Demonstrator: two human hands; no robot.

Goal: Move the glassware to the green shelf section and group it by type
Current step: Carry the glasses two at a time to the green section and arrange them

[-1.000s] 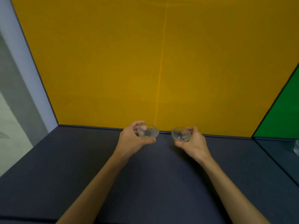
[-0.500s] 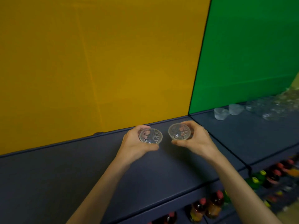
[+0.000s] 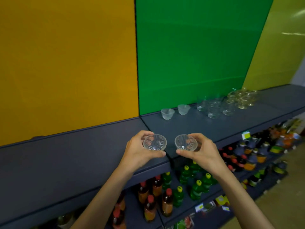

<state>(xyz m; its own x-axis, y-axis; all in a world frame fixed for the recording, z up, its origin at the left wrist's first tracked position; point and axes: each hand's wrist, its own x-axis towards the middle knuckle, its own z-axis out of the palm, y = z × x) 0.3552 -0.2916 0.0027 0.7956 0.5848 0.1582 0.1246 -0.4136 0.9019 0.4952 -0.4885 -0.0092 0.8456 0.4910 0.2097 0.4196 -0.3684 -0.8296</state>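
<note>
My left hand (image 3: 140, 152) grips a small ribbed glass bowl (image 3: 155, 142), and my right hand (image 3: 203, 152) grips a matching ribbed glass bowl (image 3: 186, 142). Both bowls are held upright in the air over the front edge of the dark shelf, near the seam between the yellow-backed section and the green shelf section (image 3: 189, 126). On the green section stand two frosted cups (image 3: 167, 113), a cluster of clear glasses (image 3: 214, 107) and a cluster of yellowish glassware (image 3: 241, 98) further right.
The dark shelf board (image 3: 66, 154) in front of the yellow panel holds nothing. Below it, lower shelves carry red-capped bottles (image 3: 150, 207), green bottles (image 3: 196, 184) and mixed bottles (image 3: 257, 151) to the right. A floor strip shows at bottom right.
My view has swung right from the yellow section toward the green one. Both hands, each still holding a bowl, moved right and now sit at the seam between the sections.
</note>
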